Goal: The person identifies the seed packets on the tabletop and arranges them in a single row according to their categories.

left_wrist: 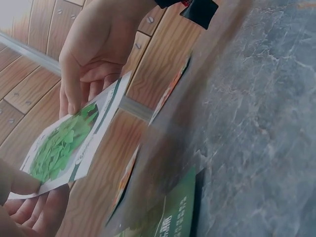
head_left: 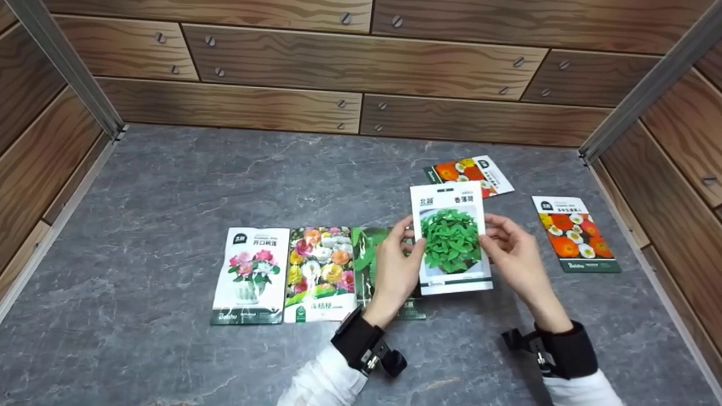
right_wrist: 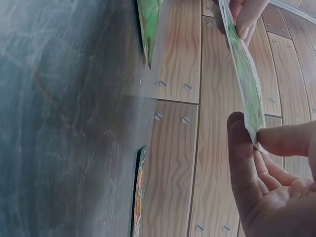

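Both hands hold one white seed packet [head_left: 451, 242] with a green leafy plant on its front, raised above the table. My left hand [head_left: 396, 262] pinches its left edge between thumb and fingers. At the opposite edge my right hand [head_left: 516, 259] pinches it the same way; the right wrist view shows the thumb and fingers [right_wrist: 242, 163] on either face. Below the left hand lies a dark green packet [head_left: 365, 276], partly hidden by that hand and the held packet. Behind the held packet, an orange poppy packet [head_left: 496, 175] is partly covered in the head view.
On the grey marbled table [head_left: 169, 186], a white packet with a pink flower pot [head_left: 248, 276] and a multicoloured flower packet [head_left: 321, 276] lie side by side left of the green one. Another poppy packet [head_left: 575, 234] lies at the right. Wood-patterned walls [head_left: 361, 56] enclose the table.
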A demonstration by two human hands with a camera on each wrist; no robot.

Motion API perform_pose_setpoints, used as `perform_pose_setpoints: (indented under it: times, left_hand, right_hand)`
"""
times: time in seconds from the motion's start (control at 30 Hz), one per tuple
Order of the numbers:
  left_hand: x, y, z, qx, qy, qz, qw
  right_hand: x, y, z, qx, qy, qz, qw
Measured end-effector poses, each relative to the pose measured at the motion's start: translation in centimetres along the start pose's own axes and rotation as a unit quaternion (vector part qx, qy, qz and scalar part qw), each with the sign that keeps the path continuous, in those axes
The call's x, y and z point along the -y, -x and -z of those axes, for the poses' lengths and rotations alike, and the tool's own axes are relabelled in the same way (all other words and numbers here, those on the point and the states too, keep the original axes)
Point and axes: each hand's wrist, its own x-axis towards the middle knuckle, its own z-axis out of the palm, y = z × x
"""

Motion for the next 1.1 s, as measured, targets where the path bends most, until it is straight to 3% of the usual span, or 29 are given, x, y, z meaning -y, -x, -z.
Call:
perform_pose_setpoints:
  times: [0.27,0.37,0.43,0.5,0.57,0.7,0.8,0.87,0.9,0.97,1.1]
  left_hand:
    - [-0.3,0.9,-0.9,0.044,-0.034,0.013,0.9984]
    - [-0.4,1.3,-1.3,0.058,-0.096,0.002,0.9937]
    - [-0.4,1.7,-1.4,0.067,-0.151,-0.023,0.986]
    - [-0.3,2.0,-1.4,0.074,-0.223,-0.067,0.9697]
    - [-0.2,2.3,-1.4,0.086,-0.285,-0.108,0.9486]
    - [-0.3,2.5,-1.2,0.133,-0.405,-0.169,0.8884]
    - [-0.4,2.6,-1.2,0.194,-0.466,-0.175,0.8451]
    - [-0.4,2.6,-1.3,0.23,-0.492,-0.168,0.8227]
    - [-0.3,2.6,-1.3,0.242,-0.502,-0.164,0.8137]
    - [-0.3,2.6,-1.3,0.258,-0.513,-0.152,0.8042]
    - [-0.3,2.8,-1.3,0.269,-0.518,-0.141,0.8]
  right_hand:
    - [-0.5,-0.2,0.7,-0.022,0.031,0.003,0.9993]
    - [-0.8,-0.4,1.0,-0.028,0.03,0.003,0.9991]
    - [-1.0,-0.5,1.1,-0.026,0.031,0.002,0.9992]
    - [-1.1,-0.5,1.1,-0.021,0.032,-0.001,0.9993]
    - [-1.2,-0.6,1.2,-0.013,0.032,-0.006,0.9994]
    - [-1.5,-0.7,1.4,0.005,0.043,-0.016,0.9989]
    - [-1.7,-0.8,1.4,0.023,0.06,-0.023,0.9977]
    - [-1.9,-0.8,1.4,0.036,0.071,-0.028,0.9964]
    - [-2.0,-0.9,1.4,0.043,0.075,-0.03,0.9958]
    - [-2.2,-0.9,1.4,0.057,0.082,-0.033,0.9945]
    - [-2.6,-1.1,1.5,0.082,0.087,-0.039,0.9921]
